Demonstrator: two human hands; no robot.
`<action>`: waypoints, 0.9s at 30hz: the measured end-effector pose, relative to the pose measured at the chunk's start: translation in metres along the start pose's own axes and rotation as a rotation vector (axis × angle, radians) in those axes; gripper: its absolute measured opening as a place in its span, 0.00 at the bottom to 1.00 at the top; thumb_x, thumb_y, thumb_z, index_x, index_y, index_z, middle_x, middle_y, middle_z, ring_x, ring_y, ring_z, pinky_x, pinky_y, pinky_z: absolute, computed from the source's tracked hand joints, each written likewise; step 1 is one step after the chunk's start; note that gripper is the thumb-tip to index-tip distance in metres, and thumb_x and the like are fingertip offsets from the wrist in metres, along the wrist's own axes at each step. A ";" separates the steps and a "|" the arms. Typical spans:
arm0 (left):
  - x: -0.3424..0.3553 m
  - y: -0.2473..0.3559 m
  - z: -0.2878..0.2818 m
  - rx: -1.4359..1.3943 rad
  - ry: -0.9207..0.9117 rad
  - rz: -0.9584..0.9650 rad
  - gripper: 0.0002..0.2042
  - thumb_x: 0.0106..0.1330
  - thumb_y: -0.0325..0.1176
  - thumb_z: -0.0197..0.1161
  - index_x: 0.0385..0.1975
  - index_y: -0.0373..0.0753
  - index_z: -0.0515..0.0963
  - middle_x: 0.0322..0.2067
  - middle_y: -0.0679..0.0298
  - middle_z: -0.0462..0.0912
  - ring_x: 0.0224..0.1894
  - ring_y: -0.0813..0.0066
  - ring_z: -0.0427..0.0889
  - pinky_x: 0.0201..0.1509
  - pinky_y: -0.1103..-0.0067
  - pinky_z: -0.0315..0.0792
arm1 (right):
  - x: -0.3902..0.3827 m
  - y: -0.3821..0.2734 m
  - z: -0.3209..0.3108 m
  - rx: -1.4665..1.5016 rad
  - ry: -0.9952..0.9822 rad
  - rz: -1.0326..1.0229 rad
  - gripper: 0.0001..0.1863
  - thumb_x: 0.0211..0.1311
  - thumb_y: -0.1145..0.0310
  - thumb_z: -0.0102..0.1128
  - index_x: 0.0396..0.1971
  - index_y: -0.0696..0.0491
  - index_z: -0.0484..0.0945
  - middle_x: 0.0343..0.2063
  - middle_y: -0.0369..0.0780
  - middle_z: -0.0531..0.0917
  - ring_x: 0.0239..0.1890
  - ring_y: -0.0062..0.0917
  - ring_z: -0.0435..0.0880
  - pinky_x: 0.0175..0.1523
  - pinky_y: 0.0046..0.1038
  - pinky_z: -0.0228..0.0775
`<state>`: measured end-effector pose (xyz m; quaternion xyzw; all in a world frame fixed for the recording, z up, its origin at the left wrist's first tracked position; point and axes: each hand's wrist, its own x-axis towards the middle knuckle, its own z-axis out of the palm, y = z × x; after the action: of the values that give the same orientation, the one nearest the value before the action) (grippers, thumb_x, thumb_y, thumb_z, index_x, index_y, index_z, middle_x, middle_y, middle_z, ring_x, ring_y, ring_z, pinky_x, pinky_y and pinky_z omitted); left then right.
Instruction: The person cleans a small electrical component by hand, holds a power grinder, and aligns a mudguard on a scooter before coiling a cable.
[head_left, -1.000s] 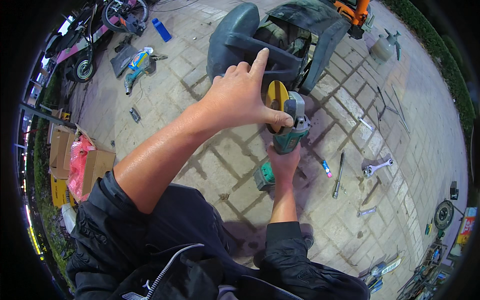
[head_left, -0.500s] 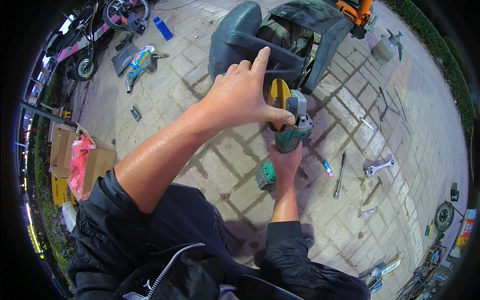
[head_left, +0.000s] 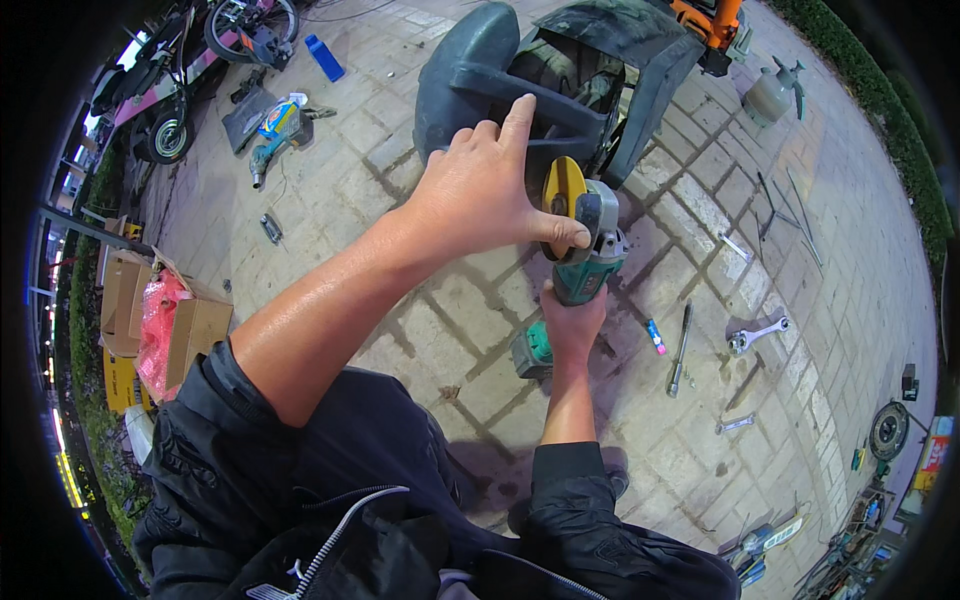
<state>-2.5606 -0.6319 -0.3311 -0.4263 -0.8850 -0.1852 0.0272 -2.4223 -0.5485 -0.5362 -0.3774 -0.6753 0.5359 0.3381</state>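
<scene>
My right hand [head_left: 572,325] grips the body of a teal angle grinder [head_left: 582,275], whose teal base [head_left: 530,352] shows lower left behind the wrist. A yellow guard or disc [head_left: 566,180] stands at the grinder's head. My left hand [head_left: 480,190] is open, index finger stretched out, the other fingers bent, thumb extended across the grinder's head; whether the thumb touches it I cannot tell. Beyond the index fingertip lies a dark plastic shell [head_left: 465,90] with open gaps in it, resting at the top centre.
On the paving [head_left: 470,390] lie wrenches [head_left: 760,332], a long bar [head_left: 680,350], metal rods [head_left: 805,220] and a cordless tool [head_left: 265,160]. A cardboard box [head_left: 200,340] sits left, a scooter [head_left: 165,135] upper left, a sprayer [head_left: 770,95] upper right, and more tools along the lower right.
The grinder and my right hand have shifted slightly to the right. My left hand has stayed nearly where it was, with the same finger shape.
</scene>
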 end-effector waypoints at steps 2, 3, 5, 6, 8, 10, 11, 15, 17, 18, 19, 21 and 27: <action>0.001 0.002 -0.001 -0.010 -0.017 -0.007 0.67 0.33 0.69 0.75 0.68 0.28 0.52 0.48 0.38 0.75 0.54 0.42 0.75 0.57 0.58 0.71 | 0.001 0.001 -0.001 -0.004 -0.006 0.012 0.28 0.38 0.67 0.74 0.42 0.58 0.72 0.34 0.47 0.84 0.37 0.39 0.85 0.44 0.36 0.74; 0.002 0.003 -0.003 -0.016 -0.038 -0.013 0.66 0.34 0.69 0.75 0.69 0.28 0.51 0.49 0.37 0.74 0.54 0.42 0.75 0.59 0.59 0.70 | 0.001 0.002 -0.002 -0.006 -0.007 0.000 0.28 0.38 0.67 0.74 0.42 0.58 0.72 0.34 0.48 0.84 0.37 0.40 0.85 0.44 0.36 0.74; 0.002 0.004 -0.006 -0.022 -0.066 -0.022 0.66 0.35 0.69 0.75 0.69 0.28 0.50 0.49 0.36 0.74 0.54 0.41 0.74 0.60 0.60 0.69 | 0.001 0.001 0.000 -0.007 -0.012 -0.022 0.28 0.38 0.67 0.74 0.42 0.59 0.73 0.34 0.48 0.84 0.37 0.40 0.85 0.44 0.36 0.74; 0.002 0.003 -0.007 -0.023 -0.073 -0.025 0.66 0.35 0.69 0.75 0.69 0.28 0.50 0.49 0.36 0.74 0.54 0.41 0.74 0.60 0.60 0.69 | -0.001 0.000 0.001 -0.004 -0.017 -0.007 0.28 0.38 0.67 0.74 0.41 0.59 0.73 0.34 0.48 0.84 0.37 0.40 0.85 0.44 0.37 0.74; 0.001 0.002 -0.007 -0.024 -0.075 -0.023 0.67 0.35 0.69 0.75 0.69 0.28 0.50 0.49 0.36 0.74 0.54 0.41 0.74 0.60 0.60 0.69 | -0.002 -0.004 0.002 0.001 -0.025 0.022 0.28 0.38 0.67 0.74 0.41 0.59 0.72 0.34 0.48 0.84 0.37 0.40 0.85 0.43 0.37 0.74; -0.001 -0.001 -0.006 -0.026 -0.066 -0.014 0.67 0.35 0.69 0.75 0.69 0.28 0.50 0.49 0.36 0.74 0.54 0.41 0.74 0.60 0.61 0.69 | -0.004 -0.002 0.004 -0.002 -0.025 -0.003 0.28 0.38 0.67 0.74 0.41 0.59 0.72 0.33 0.48 0.84 0.37 0.41 0.85 0.43 0.37 0.74; 0.000 0.000 -0.006 -0.028 -0.067 -0.007 0.67 0.35 0.69 0.75 0.69 0.28 0.50 0.49 0.36 0.74 0.54 0.41 0.74 0.61 0.61 0.69 | -0.003 -0.001 0.003 -0.002 -0.021 -0.014 0.28 0.38 0.67 0.74 0.41 0.59 0.72 0.33 0.48 0.84 0.37 0.42 0.85 0.43 0.38 0.74; 0.002 0.001 -0.007 -0.040 -0.083 -0.001 0.67 0.34 0.69 0.76 0.69 0.27 0.50 0.49 0.36 0.74 0.55 0.41 0.74 0.61 0.61 0.69 | -0.002 0.008 0.002 -0.008 -0.022 -0.017 0.28 0.37 0.67 0.75 0.40 0.58 0.72 0.32 0.49 0.83 0.36 0.44 0.85 0.42 0.38 0.74; 0.002 0.001 -0.007 -0.045 -0.087 -0.006 0.67 0.34 0.68 0.76 0.69 0.27 0.50 0.49 0.36 0.73 0.55 0.42 0.74 0.61 0.61 0.68 | -0.001 0.009 0.004 -0.008 -0.016 -0.028 0.28 0.37 0.67 0.75 0.40 0.58 0.72 0.32 0.49 0.83 0.36 0.45 0.85 0.42 0.39 0.74; 0.002 0.000 -0.007 -0.047 -0.083 -0.008 0.67 0.34 0.68 0.77 0.69 0.27 0.50 0.49 0.36 0.73 0.55 0.42 0.74 0.61 0.61 0.68 | -0.002 0.008 0.004 -0.013 -0.019 -0.028 0.27 0.37 0.67 0.75 0.40 0.58 0.72 0.32 0.49 0.83 0.36 0.45 0.85 0.42 0.39 0.74; 0.001 -0.001 -0.006 -0.048 -0.080 -0.009 0.67 0.34 0.68 0.77 0.69 0.27 0.51 0.49 0.36 0.73 0.56 0.42 0.74 0.61 0.61 0.68 | -0.002 0.007 0.004 -0.017 -0.021 -0.027 0.27 0.37 0.67 0.75 0.40 0.58 0.72 0.32 0.49 0.83 0.36 0.45 0.84 0.42 0.39 0.74; 0.001 -0.002 -0.006 -0.056 -0.068 -0.002 0.67 0.34 0.67 0.77 0.69 0.27 0.51 0.49 0.36 0.73 0.56 0.41 0.74 0.61 0.62 0.68 | -0.002 0.005 0.003 -0.014 -0.025 -0.030 0.27 0.37 0.67 0.75 0.39 0.58 0.72 0.32 0.49 0.83 0.36 0.45 0.84 0.42 0.39 0.74; 0.001 0.000 -0.009 -0.073 -0.101 -0.012 0.66 0.34 0.67 0.78 0.68 0.27 0.51 0.50 0.35 0.73 0.57 0.41 0.73 0.63 0.62 0.68 | -0.002 0.003 0.003 -0.021 -0.021 -0.040 0.27 0.38 0.67 0.74 0.39 0.58 0.72 0.32 0.49 0.83 0.36 0.45 0.84 0.41 0.39 0.74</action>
<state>-2.5627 -0.6342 -0.3228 -0.4306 -0.8804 -0.1958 -0.0340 -2.4235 -0.5507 -0.5393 -0.3615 -0.6919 0.5260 0.3376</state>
